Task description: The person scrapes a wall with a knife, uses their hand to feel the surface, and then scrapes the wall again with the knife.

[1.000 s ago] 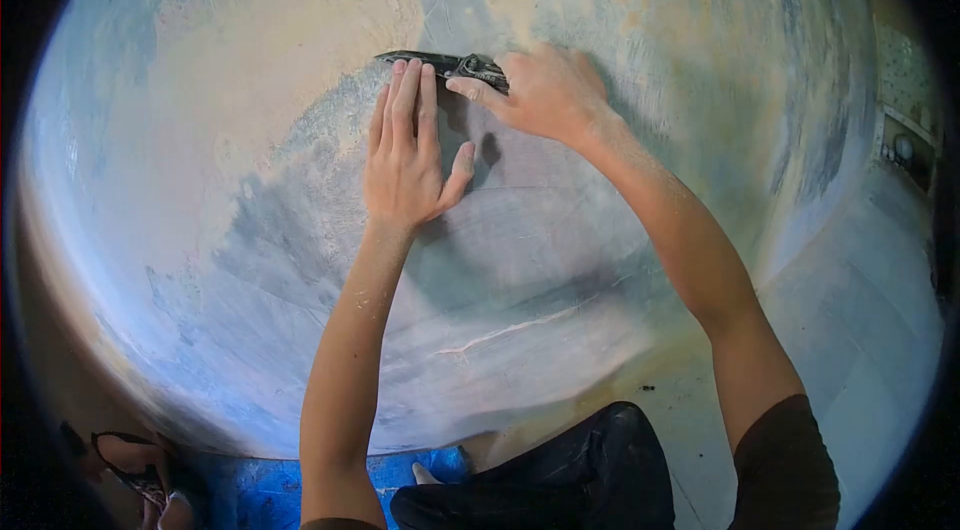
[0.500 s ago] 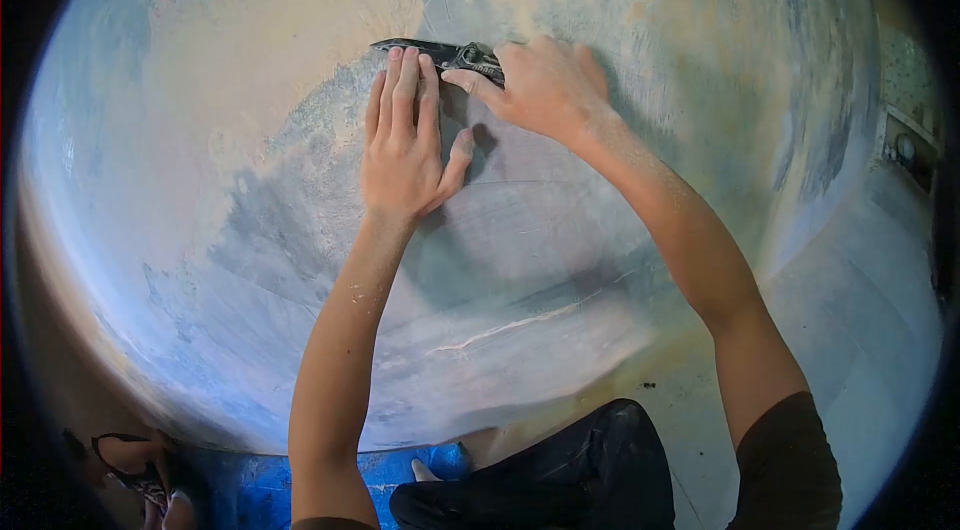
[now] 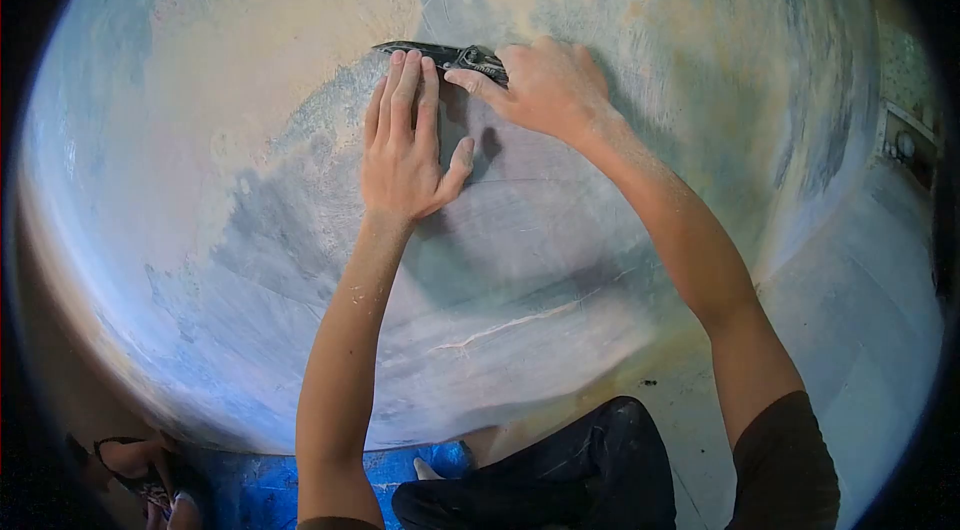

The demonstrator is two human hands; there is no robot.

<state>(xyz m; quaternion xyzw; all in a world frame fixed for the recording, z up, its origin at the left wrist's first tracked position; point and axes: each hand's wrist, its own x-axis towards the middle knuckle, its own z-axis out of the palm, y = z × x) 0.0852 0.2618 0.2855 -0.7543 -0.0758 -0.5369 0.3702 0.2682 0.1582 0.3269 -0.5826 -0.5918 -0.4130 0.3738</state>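
A black folding knife lies almost level against a large, rounded surface patched in grey, cream and blue. My right hand is closed around its handle, thumb along the near side. The blade points left, its tip beyond my left fingers. With fingers stretched out, my left hand presses its fingertips on the blade from above, and its thumb stands out to the right. Pale dust coats both hands and forearms. Part of the handle is hidden in my right palm.
Below the rounded surface, a blue sheet or mat shows at the bottom, near my dark-trousered leg. Another person is partly visible at the lower left. A framed fitting stands at the right edge. A pale crack-like line crosses the surface.
My hands and the knife have shifted very slightly down and to the right in view. The grip on the handle and the fingers on the blade stay the same.
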